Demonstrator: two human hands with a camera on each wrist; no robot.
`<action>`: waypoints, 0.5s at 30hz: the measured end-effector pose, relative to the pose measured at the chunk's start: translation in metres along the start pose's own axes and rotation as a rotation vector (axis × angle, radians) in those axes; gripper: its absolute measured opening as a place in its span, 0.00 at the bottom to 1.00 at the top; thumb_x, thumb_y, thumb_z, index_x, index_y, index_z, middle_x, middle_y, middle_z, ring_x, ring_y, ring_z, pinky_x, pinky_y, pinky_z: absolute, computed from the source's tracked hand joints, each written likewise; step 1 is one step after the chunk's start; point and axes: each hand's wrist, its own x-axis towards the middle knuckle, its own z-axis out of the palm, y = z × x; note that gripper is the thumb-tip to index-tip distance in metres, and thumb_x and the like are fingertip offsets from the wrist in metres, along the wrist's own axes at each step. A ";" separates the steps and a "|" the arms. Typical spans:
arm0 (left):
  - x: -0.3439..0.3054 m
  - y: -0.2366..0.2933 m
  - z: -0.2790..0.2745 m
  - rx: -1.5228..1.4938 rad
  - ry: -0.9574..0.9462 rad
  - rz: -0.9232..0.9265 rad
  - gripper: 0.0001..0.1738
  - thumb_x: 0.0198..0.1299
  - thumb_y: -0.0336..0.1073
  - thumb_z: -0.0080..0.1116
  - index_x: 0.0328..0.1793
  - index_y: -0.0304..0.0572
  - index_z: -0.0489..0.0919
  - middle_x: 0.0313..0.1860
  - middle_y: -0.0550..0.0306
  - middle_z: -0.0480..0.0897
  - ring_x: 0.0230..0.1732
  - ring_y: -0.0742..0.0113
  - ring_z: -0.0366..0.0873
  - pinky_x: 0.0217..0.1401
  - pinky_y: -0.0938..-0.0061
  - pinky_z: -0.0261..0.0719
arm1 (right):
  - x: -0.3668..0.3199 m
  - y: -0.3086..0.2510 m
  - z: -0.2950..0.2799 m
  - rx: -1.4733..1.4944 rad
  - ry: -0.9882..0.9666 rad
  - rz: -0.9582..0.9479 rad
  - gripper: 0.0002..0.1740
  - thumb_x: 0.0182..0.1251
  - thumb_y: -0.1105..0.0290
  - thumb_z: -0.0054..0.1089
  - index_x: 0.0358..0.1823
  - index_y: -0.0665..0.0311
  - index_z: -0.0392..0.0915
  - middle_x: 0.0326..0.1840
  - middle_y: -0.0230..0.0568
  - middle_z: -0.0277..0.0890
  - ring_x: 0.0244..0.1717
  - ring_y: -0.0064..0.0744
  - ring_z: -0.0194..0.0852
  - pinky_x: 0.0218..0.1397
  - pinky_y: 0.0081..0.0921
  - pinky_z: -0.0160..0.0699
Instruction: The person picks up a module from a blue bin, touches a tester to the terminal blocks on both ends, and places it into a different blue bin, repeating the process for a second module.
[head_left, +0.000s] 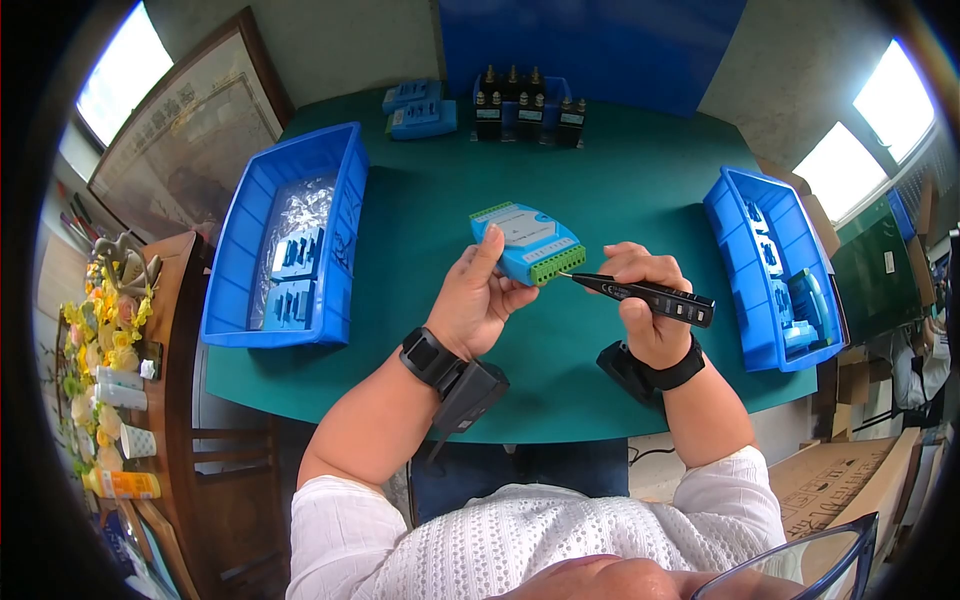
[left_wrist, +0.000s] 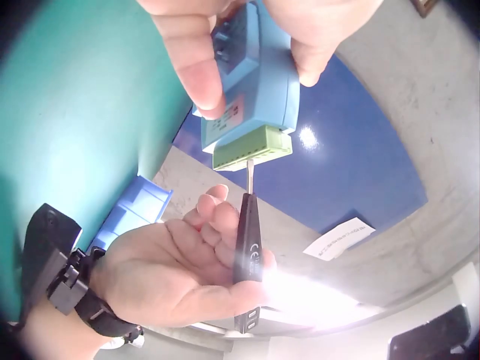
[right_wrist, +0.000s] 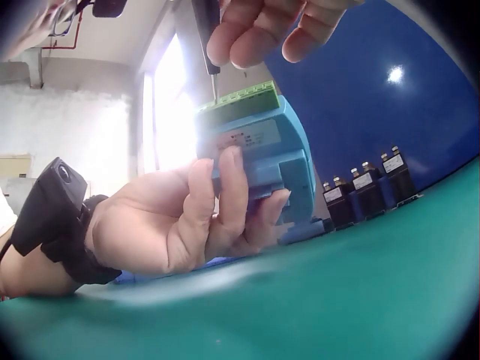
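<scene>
My left hand (head_left: 478, 305) grips a blue module (head_left: 527, 238) with a pale label on top and green terminal blocks (head_left: 558, 266) along two edges. In the right wrist view the fingers (right_wrist: 232, 184) of that hand curl under the module's back. My right hand (head_left: 655, 295) pinches a black pen-shaped screwdriver (head_left: 640, 291) marked CE. Its thin metal shaft (left_wrist: 250, 176) meets the screw openings of the near green terminal block in the left wrist view. Both hands hold their things above the green table.
A blue bin (head_left: 345, 250) on the left contains several blue modules. Another blue bin (head_left: 775, 270) stands on the right with more parts. At the back are stacked blue modules (head_left: 425, 118) and several black blocks with metal posts (head_left: 530, 118). The green table (head_left: 420, 180) lies beneath.
</scene>
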 end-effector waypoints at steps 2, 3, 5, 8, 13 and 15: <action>0.000 0.000 0.000 0.005 0.003 0.002 0.30 0.63 0.53 0.49 0.58 0.33 0.66 0.44 0.50 0.78 0.39 0.66 0.81 0.35 0.82 0.86 | 0.000 0.000 -0.001 -0.013 -0.010 -0.017 0.16 0.61 0.59 0.61 0.38 0.65 0.72 0.30 0.41 0.77 0.34 0.35 0.78 0.57 0.43 0.68; 0.000 0.000 0.000 0.007 0.006 0.003 0.30 0.63 0.53 0.49 0.58 0.32 0.66 0.44 0.50 0.78 0.39 0.66 0.81 0.35 0.82 0.86 | 0.000 0.000 -0.002 -0.020 -0.014 -0.025 0.16 0.61 0.60 0.61 0.38 0.65 0.72 0.30 0.42 0.77 0.35 0.35 0.78 0.57 0.43 0.68; 0.000 0.000 0.000 0.008 0.003 0.004 0.30 0.63 0.52 0.49 0.58 0.32 0.66 0.44 0.50 0.78 0.39 0.66 0.81 0.35 0.82 0.86 | 0.000 -0.002 -0.002 0.007 -0.008 -0.029 0.16 0.61 0.60 0.61 0.38 0.65 0.71 0.30 0.42 0.77 0.35 0.35 0.78 0.57 0.42 0.68; 0.000 0.000 -0.001 0.005 -0.003 0.011 0.29 0.63 0.52 0.49 0.58 0.32 0.66 0.44 0.49 0.78 0.38 0.65 0.81 0.35 0.82 0.86 | 0.001 -0.004 -0.003 0.035 -0.001 -0.035 0.15 0.61 0.60 0.61 0.38 0.65 0.71 0.29 0.42 0.77 0.35 0.35 0.78 0.57 0.42 0.68; 0.001 -0.002 -0.003 0.004 0.007 0.007 0.29 0.64 0.51 0.49 0.58 0.32 0.66 0.45 0.49 0.78 0.39 0.65 0.81 0.35 0.81 0.86 | 0.001 -0.003 0.001 0.003 -0.032 -0.021 0.15 0.61 0.61 0.61 0.38 0.65 0.71 0.29 0.42 0.77 0.35 0.36 0.78 0.57 0.42 0.68; 0.001 -0.002 -0.002 0.003 -0.008 0.009 0.29 0.64 0.51 0.49 0.58 0.32 0.66 0.45 0.49 0.78 0.39 0.65 0.81 0.36 0.80 0.86 | 0.001 -0.002 0.002 0.008 -0.024 -0.017 0.15 0.60 0.61 0.61 0.38 0.65 0.71 0.29 0.41 0.77 0.36 0.36 0.78 0.57 0.42 0.68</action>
